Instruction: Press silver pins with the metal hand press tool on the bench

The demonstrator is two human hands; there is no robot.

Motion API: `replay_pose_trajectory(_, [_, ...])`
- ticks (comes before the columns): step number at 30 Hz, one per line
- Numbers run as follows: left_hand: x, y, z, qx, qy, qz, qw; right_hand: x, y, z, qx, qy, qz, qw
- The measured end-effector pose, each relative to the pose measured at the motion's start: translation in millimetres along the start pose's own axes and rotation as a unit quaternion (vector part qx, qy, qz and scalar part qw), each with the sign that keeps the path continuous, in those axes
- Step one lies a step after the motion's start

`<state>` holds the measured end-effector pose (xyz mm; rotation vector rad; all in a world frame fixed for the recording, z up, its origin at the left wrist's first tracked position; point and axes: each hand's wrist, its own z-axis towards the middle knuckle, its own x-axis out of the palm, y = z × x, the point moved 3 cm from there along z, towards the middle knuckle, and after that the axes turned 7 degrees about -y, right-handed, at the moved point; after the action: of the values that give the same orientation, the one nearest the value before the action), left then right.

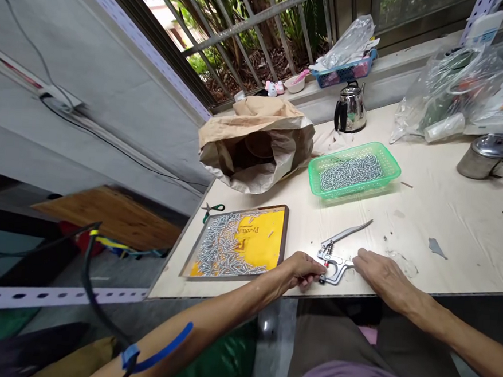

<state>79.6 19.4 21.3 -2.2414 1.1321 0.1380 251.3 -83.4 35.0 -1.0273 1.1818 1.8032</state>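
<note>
Silver hand pliers (336, 262) with a spring and a red part lie near the table's front edge, one handle angled up to the right. My left hand (304, 271) is at their jaw end, fingers pinched together at the red part; what they hold is too small to name. On the other side, my right hand (379, 273) has its fingers closed round the end of the lower handle. To the left lies a shallow tray (284, 237) with a yellow bottom and many small metal pieces (221, 247). A green basket (388, 174) behind the pliers holds more such pieces (351, 171).
A large open paper bag (254, 143) stands behind the tray, with green-handled scissors (211, 210) at the left edge. Farther back are a kettle (350, 109), plastic bags (451, 93) and a lidded steel cup (488, 156).
</note>
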Motion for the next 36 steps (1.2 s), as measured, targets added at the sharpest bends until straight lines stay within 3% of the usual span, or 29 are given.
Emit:
replay_pose_trajectory(9, [0.1,5.8,-5.5,-0.041,0.031,-0.03,0.998,1.3,0.9,-1.3,0.003,0.01,0.012,1.0])
replay_pose_trajectory(16, [4.4,5.1,-12.8,-0.068,-0.006,-0.08,0.994,1.7,0.7,-0.7,-0.02,0.007,-0.024,0.999])
replay_pose_trajectory(20, [6.9,2.9,-18.8,0.018,-0.067,-0.042,0.997,2.0,1.1,-1.4,-0.026,-0.001,-0.029,0.999])
replay_pose_trajectory(24, [7.2,5.4,-26.9,0.069,-0.116,-0.078,0.988,2.2,3.5,-6.5,-0.04,-0.039,-0.047,0.997])
replay_pose_trajectory(32, [6.8,22.5,-32.6,0.05,-0.075,-0.158,0.983,-1.4,14.8,-15.6,-0.109,-0.199,-0.137,0.964])
replay_pose_trajectory(36, [9.0,24.7,-33.4,0.056,-0.064,-0.153,0.985,1.7,15.0,-14.9,-0.1,-0.186,-0.13,0.969])
